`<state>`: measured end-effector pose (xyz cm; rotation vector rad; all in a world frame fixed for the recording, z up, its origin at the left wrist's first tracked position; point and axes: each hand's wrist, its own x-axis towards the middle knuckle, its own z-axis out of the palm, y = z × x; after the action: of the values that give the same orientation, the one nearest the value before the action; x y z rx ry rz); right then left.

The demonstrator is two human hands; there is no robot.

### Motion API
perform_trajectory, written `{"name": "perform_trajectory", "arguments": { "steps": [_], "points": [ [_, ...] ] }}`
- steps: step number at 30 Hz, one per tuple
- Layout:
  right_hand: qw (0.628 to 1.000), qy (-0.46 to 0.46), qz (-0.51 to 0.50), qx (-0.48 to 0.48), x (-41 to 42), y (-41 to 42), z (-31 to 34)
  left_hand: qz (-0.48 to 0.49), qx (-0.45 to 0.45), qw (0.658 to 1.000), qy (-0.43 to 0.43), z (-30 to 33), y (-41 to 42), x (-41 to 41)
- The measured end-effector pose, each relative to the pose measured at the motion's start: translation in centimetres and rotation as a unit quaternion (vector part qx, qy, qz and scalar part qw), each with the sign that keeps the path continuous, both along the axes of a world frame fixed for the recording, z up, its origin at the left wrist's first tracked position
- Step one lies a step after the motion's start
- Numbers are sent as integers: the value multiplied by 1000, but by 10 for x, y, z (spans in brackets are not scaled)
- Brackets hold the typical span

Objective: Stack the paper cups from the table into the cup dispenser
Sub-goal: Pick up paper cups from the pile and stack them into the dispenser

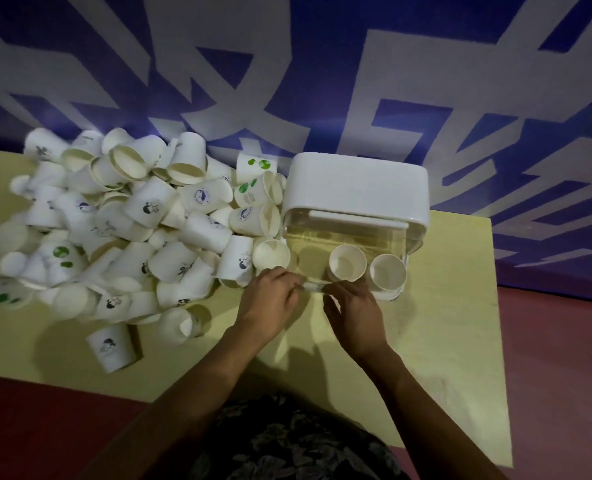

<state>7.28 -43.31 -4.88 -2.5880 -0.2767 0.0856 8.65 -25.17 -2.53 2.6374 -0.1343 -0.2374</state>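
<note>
While the left hand [270, 299] curls its fingers over the clear front rim of the cup dispenser [357, 181], the right hand [353, 317] touches that rim too; whether it pinches I cannot tell. Two white paper cups [347, 268] stand upright inside, mouths up. Dozens more, some printed, lie in a heap [132, 220] on the table [443, 306] just beside it.

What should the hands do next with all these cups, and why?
Probably the left hand should lift the upright cup just beyond it and set it in the bare left spot of the dispenser. Inside, two cups already stand further right, and the right hand is at the clear front edge with no cup.
</note>
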Motion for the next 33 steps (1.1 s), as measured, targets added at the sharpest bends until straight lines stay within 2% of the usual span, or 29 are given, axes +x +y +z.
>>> {"name": "perform_trajectory", "arguments": {
  "steps": [9, 17, 20, 24, 30, 33],
  "points": [
    [984, 121, 133, 3, -46, 128, -8, 148, 42, 988, 32, -13, 146, -70],
    [979, 138, 150, -19, -87, 235, -22, 221, 91, 969, 64, -34, 278, -117],
    [981, 137, 135, -40, -96, 260, -32, 217, 77, 967, 108, -47, 308, -126],
    [980, 163, 89, -71, -107, 282, -42, 181, -4, 972, 150, -62, 331, -129],
    [993, 105, -31, -43, -122, 287, -33, 120, -54, 981, 146, -60, 337, -126],
    [994, 72, -76, -25, -125, 280, -20, 83, -76, 989, 98, -43, 329, -124]
  ]
}}
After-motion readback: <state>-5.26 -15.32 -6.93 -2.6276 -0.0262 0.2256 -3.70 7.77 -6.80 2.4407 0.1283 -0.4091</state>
